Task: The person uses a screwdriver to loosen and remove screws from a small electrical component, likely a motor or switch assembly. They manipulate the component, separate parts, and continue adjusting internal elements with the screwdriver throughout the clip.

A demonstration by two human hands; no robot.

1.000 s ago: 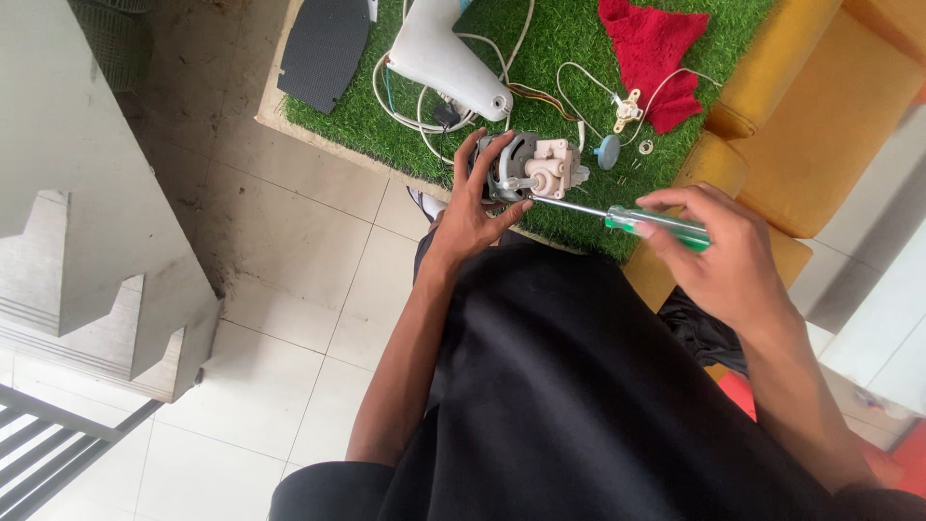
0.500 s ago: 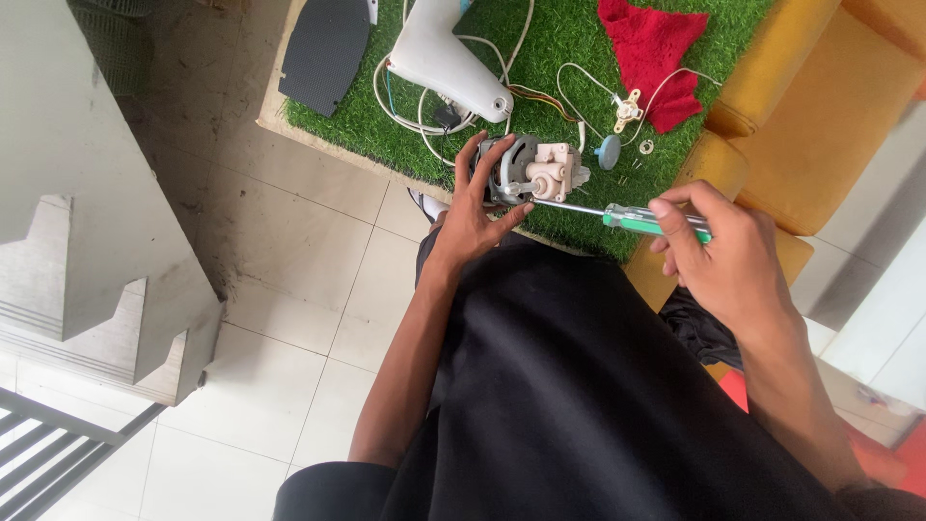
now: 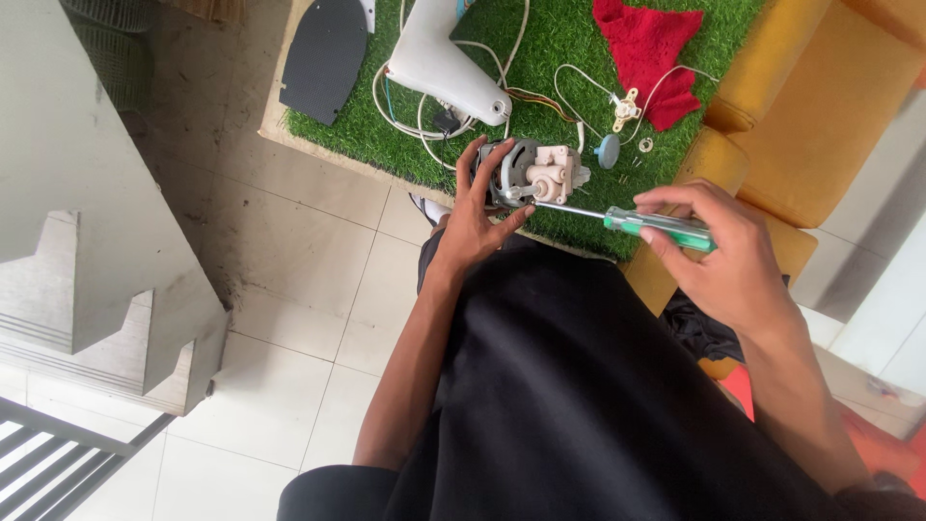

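Observation:
My left hand (image 3: 477,207) grips a small electric fan motor (image 3: 532,176), grey metal with a cream plastic gearbox, held over the edge of a green turf mat (image 3: 559,58). My right hand (image 3: 719,256) holds a green-handled screwdriver (image 3: 661,228). Its metal shaft runs left and its tip meets the motor's lower front. White wires trail from the motor back onto the mat.
On the turf lie a white fan neck housing (image 3: 439,58), a dark grey oval plate (image 3: 323,58), a red cloth (image 3: 651,48), a small cream switch part (image 3: 627,108) and a blue-grey knob (image 3: 608,150). A yellow seat (image 3: 810,125) stands right, a grey stepped block (image 3: 87,241) left.
My right hand has turned slightly on the screwdriver handle, fingers shifting from around it to over its top. The left hand and motor stay put.

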